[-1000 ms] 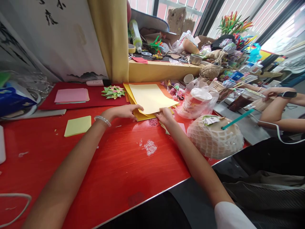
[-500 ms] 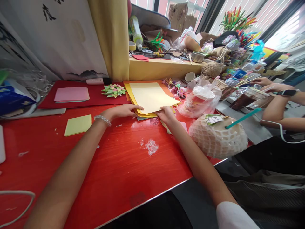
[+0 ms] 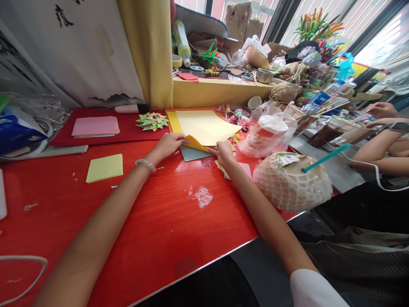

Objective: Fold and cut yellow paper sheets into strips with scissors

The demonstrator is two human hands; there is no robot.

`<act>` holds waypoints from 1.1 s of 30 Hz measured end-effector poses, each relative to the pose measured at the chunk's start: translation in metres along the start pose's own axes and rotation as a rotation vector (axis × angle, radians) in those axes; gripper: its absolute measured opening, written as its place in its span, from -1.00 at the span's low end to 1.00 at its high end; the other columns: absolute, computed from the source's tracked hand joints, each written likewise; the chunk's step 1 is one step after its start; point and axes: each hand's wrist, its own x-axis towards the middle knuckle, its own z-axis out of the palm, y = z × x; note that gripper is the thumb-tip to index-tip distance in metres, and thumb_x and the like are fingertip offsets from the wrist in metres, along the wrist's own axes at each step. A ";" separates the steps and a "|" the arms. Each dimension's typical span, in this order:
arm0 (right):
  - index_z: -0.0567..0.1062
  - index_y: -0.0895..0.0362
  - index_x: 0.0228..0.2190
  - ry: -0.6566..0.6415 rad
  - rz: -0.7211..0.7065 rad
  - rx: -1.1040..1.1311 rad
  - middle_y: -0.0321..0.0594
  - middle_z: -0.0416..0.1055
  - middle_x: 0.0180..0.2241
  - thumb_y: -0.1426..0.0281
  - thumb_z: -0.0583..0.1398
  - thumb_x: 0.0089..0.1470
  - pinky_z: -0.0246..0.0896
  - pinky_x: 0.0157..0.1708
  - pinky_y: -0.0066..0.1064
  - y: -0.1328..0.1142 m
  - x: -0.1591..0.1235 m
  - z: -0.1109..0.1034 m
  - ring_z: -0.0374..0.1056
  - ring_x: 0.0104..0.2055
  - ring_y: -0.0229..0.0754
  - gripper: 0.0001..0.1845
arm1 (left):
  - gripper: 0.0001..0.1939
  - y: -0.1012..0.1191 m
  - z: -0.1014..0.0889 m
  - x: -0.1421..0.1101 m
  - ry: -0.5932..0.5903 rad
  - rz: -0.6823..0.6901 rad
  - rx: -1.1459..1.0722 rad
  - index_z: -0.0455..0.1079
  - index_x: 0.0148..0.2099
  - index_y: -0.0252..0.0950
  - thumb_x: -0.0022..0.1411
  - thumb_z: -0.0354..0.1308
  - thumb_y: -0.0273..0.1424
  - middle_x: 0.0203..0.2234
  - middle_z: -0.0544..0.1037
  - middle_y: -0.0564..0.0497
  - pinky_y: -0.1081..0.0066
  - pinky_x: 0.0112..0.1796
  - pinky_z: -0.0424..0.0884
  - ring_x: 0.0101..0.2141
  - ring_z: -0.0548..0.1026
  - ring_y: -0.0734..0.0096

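Observation:
A stack of coloured paper sheets lies at the back of the red table (image 3: 153,230), with a cream sheet (image 3: 204,125) on top. Under it is a yellow sheet (image 3: 195,143), its near left corner lifted and curled. My left hand (image 3: 171,144) pinches that raised corner, fingers closed. At the stack's near right edge, my right hand (image 3: 224,153) has its fingers closed on the paper edges. A grey-blue sheet (image 3: 193,154) shows below the lifted corner. Left of the stack sits a green folded-paper wreath (image 3: 152,121).
Pale yellow paper squares (image 3: 105,168) and pink squares (image 3: 96,126) lie to the left. On the right stand a net-wrapped coconut (image 3: 292,183) with a teal straw and a bagged cup (image 3: 270,132). A co-worker's hands (image 3: 385,115) are at the far right. Craft supplies crowd the ledge (image 3: 220,90).
My left hand has moved slightly up and left, lifting and curling the yellow sheet's corner. More of the grey-blue sheet shows. The co-worker's hands have shifted right.

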 end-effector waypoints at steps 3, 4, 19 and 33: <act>0.30 0.10 -0.30 0.037 0.015 0.047 -0.41 0.36 -0.52 0.71 -0.07 -0.31 0.49 -0.38 -0.32 0.000 0.000 -0.001 0.35 -0.52 -0.33 -0.52 | -0.87 -0.005 0.007 0.001 0.017 0.059 0.123 0.42 -0.40 -0.30 0.02 0.20 -0.33 -0.47 0.48 0.04 0.40 -0.29 0.24 -0.35 0.37 0.33; 0.30 0.10 -0.31 0.052 0.020 0.063 -0.42 0.35 -0.52 0.71 -0.07 -0.31 0.49 -0.39 -0.34 0.000 0.000 -0.001 0.35 -0.52 -0.34 -0.52 | -0.87 -0.007 0.009 0.001 0.026 0.074 0.155 0.41 -0.37 -0.30 -0.01 0.22 -0.36 -0.45 0.48 0.03 0.39 -0.28 0.24 -0.34 0.37 0.33; 0.31 0.15 -0.26 0.172 0.100 0.302 -0.32 0.42 -0.45 0.75 -0.11 -0.17 0.46 -0.41 -0.51 -0.005 -0.002 0.002 0.42 -0.43 -0.33 -0.54 | -0.66 0.007 0.018 -0.002 0.134 -0.127 -0.032 0.40 -0.12 -0.34 0.23 -0.10 -0.28 -0.45 0.53 -0.07 0.35 -0.38 0.44 -0.45 0.51 0.32; 0.31 0.19 -0.25 0.206 0.126 0.307 -0.30 0.42 -0.45 0.72 -0.08 -0.14 0.44 -0.41 -0.54 -0.009 -0.003 0.002 0.40 -0.44 -0.34 -0.58 | -0.63 0.037 0.028 -0.007 0.289 -0.126 -0.334 0.43 -0.09 -0.29 0.03 0.06 -0.63 -0.26 0.58 -0.05 0.30 -0.14 0.46 -0.14 0.50 0.19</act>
